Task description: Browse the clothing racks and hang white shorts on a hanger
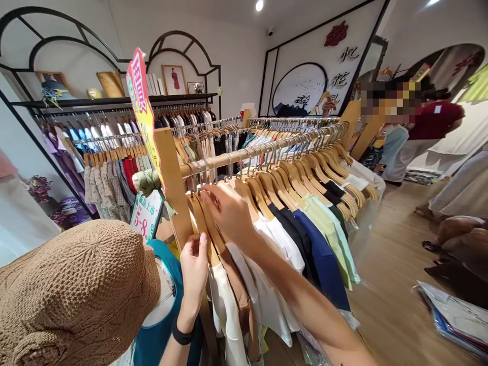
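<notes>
My left hand (194, 262), with a black wristband, pinches the flat arm of a wooden hanger (200, 223) in front of the rack. My right hand (227, 211) reaches in from the lower right, its fingers curled over the tops of the neighbouring hangers just below the metal rail (244, 153). Many wooden hangers (282, 178) hang along that rail, carrying white, navy (324, 269) and pale green shirts. The hooks near my right hand are partly hidden by my fingers.
A person in a woven straw hat (72, 290) and teal top (160, 325) stands close at lower left. A wooden post (173, 183) holds a pink and yellow sign (143, 99). More garment racks (114, 147) stand behind. Another person (434, 119) stands back right, beyond a wooden floor (392, 254).
</notes>
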`<state>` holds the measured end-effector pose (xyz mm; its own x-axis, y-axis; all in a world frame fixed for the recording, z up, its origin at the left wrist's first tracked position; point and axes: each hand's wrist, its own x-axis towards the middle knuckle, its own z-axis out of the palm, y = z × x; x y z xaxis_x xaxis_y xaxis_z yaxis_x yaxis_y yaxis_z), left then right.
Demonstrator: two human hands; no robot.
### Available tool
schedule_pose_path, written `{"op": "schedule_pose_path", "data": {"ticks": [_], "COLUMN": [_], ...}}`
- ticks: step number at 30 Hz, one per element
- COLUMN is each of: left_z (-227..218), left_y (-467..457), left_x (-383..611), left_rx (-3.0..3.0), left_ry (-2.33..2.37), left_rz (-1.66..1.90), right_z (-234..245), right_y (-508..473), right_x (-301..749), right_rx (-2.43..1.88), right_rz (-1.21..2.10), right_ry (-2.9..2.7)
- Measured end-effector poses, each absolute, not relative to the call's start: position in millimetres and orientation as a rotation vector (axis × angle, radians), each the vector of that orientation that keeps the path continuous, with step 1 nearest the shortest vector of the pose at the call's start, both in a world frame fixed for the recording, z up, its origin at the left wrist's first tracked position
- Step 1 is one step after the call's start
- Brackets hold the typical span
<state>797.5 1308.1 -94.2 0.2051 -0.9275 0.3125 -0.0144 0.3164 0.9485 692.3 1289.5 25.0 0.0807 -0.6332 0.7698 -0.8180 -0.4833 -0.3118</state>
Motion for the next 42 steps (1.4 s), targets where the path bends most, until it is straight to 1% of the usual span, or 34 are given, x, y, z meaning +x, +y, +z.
{"op": "schedule_pose_path", "data": {"ticks": [4, 6, 14, 18, 21, 25, 27, 30, 37, 42], "left_z": [-92.7, -93.6, -98.3, -94.6, -92.4, -92.9, -94.4, -96.3, -94.9, -100.2], "left_y": [1309.7, 1309.1, 1308.5, 1312.4, 1314.9, 1314.7, 1313.4, 1311.5, 1311.0, 1307.8], "left_x": [796.9, 797.7, 804.4, 804.6, 804.1, 804.2, 804.5, 805.0, 804.8, 804.4], "left_rx": [1.048, 1.047, 1.084, 1.086, 1.077, 1.067, 1.068, 1.067, 1.083, 1.085], "left_ry": [-1.194, -1.198, -1.200, -1.196, -1.189, -1.189, -1.189, -1.189, -1.199, -1.181], "left_rz": [-0.809, -0.806, -0.793, -0.804, -0.810, -0.801, -0.793, -0.786, -0.772, -0.841], "right_z": [45.9, 50.4, 51.9, 53.9, 64.4, 81.8, 87.5, 91.6, 92.5, 95.5], "right_y": [1277.2, 1273.9, 1268.1, 1263.0, 1251.8, 1235.0, 1229.9, 1226.8, 1225.0, 1218.2], "right_x": [709.6, 715.7, 713.2, 691.7, 672.4, 656.2, 654.2, 656.0, 658.1, 644.0], "right_rx": [2.159, 2.203, 2.361, 2.271, 2.157, 2.230, 2.269, 2.318, 2.398, 2.411], "right_rz": [1.131, 1.096, 1.220, 1.344, 1.187, 0.808, 0.706, 0.662, 0.704, 0.699], "right_ry": [-1.683, -1.690, -1.494, -1.305, -1.156, -1.139, -1.127, -1.110, -1.086, -1.097]}}
